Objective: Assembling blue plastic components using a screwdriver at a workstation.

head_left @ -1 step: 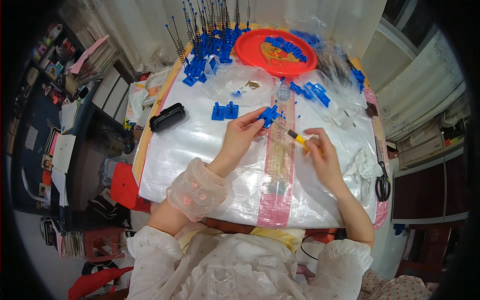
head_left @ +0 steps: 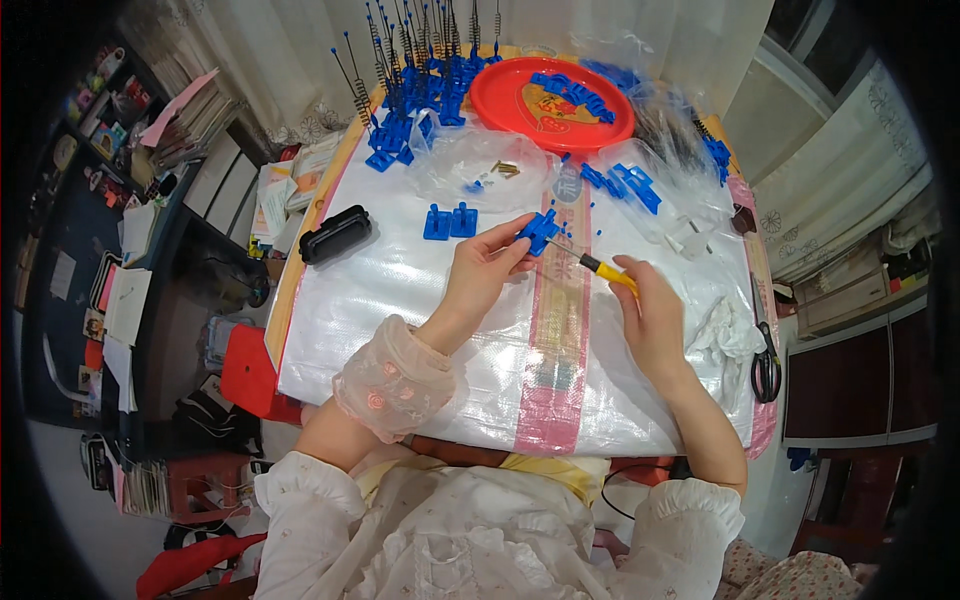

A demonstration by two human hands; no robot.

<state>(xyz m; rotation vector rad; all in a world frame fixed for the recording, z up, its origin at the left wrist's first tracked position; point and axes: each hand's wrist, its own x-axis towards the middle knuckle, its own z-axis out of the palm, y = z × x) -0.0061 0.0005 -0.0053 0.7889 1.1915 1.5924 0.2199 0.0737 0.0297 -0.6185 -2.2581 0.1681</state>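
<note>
My left hand pinches a small blue plastic part above the middle of the table. A screwdriver with a yellow and black handle is in my right hand, its fingers closed round the handle's end. The metal shaft points up and left, and its tip meets or nearly meets the blue part; the exact contact is too small to tell. Two similar blue parts stand side by side, left of my left hand. Brass screws lie on a clear plastic bag beyond it.
A red round tray holding blue pieces stands at the back. Blue bases with upright black springs crowd the back left. A black case lies left, scissors and crumpled white tissue right. More blue pieces lie on plastic.
My right hand has closed more fully round the screwdriver handle, its fingers having been looser and more raised. The handle has tilted slightly. My left hand and the blue part stay in place.
</note>
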